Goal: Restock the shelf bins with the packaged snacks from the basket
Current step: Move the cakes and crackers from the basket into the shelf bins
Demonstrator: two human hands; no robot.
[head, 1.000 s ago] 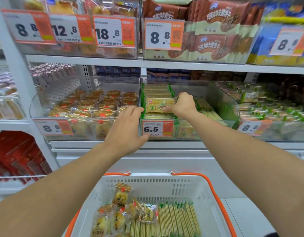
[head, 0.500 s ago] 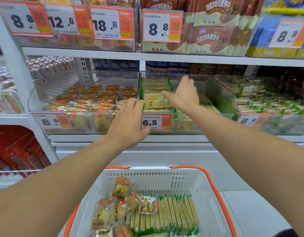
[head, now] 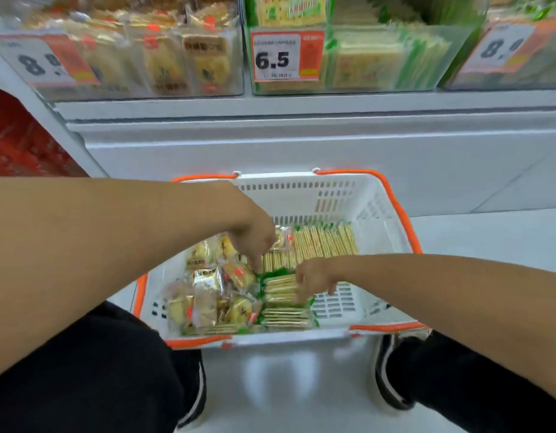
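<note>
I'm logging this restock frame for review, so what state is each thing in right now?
basket: on the floor, partly full.
cracker packs: lined on edge in the basket's far part.
cracker stack: lying flat in the near part.
pastry packs: heaped at the left.
left hand: fingers down among the packs, grip unclear.
right hand: fingers on the cracker stack, grip unclear.
6.5 bin: stocked with cracker packs.
</note>
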